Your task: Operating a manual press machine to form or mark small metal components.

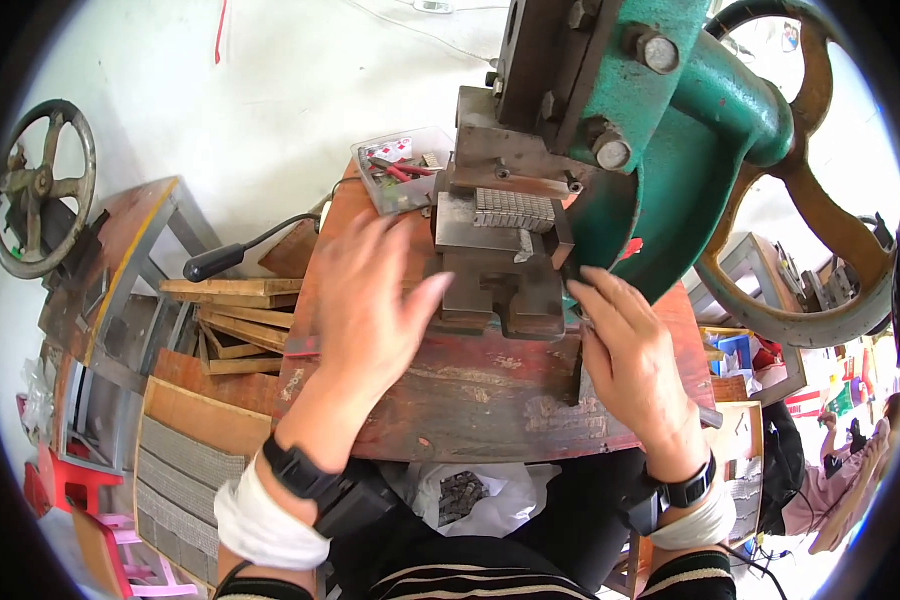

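Slotted metal block beside right fingers

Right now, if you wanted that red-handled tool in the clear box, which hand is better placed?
Probably the left hand: it looks open and nearer the red-handled tool in the clear box. The right hand is across the metal block, farther away.

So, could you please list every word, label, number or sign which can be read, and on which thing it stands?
White card in the plastic box: red diamond-like shapes; any lettering too small to read.
Red-and-white item at right: markings too blurred to read.
Green press: no lettering visible.
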`<state>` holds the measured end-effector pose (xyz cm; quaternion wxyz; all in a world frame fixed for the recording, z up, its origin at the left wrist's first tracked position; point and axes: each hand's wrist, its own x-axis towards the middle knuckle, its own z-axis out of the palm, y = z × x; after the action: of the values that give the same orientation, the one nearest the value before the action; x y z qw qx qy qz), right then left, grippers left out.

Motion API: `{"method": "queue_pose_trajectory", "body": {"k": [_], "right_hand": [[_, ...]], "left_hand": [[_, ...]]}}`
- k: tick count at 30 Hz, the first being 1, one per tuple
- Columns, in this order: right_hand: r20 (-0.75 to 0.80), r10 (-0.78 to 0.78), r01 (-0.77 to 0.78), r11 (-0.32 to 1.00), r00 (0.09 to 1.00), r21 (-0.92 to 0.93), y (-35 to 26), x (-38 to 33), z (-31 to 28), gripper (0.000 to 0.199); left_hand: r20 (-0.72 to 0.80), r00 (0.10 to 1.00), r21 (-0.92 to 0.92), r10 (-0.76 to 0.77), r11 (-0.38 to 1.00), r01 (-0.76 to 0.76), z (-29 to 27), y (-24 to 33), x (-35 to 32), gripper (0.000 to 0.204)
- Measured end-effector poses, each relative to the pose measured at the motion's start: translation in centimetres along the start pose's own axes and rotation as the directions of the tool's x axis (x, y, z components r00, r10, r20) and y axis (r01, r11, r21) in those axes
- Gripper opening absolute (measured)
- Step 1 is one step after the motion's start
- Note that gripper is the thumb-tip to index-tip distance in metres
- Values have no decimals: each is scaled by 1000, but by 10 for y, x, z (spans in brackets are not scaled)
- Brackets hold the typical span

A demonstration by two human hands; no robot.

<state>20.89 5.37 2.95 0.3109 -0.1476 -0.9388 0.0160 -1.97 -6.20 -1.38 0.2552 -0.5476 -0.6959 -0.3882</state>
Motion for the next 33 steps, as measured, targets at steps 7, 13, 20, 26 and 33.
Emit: {"method": "queue_pose_trajectory", "body": {"k": [7,13,20,26,33], "right_hand": [[119,3,-17,993,993,117,-1,-43,-4,39],[105,42,-63,977,994,205,0,-58,-10,40],[111,51,-81,954,993,287,-2,-61,-8,39],[149,104,-152,918,983,367,2,-91,-22,35],[181,-1,-97,838,984,537,-15,-65,23,48]], "left_hand": [[293,949,-17,115,993,-115,54,18,66,46],[105,990,-140,96,987,-81,53,38,46,46],[65,997,-69,-34,997,38,41,36,50,47],[430,827,-678,-361,475,560,-35,37,-28,46],[458,887,-366,58,922,129,-6,45,-97,54]]}}
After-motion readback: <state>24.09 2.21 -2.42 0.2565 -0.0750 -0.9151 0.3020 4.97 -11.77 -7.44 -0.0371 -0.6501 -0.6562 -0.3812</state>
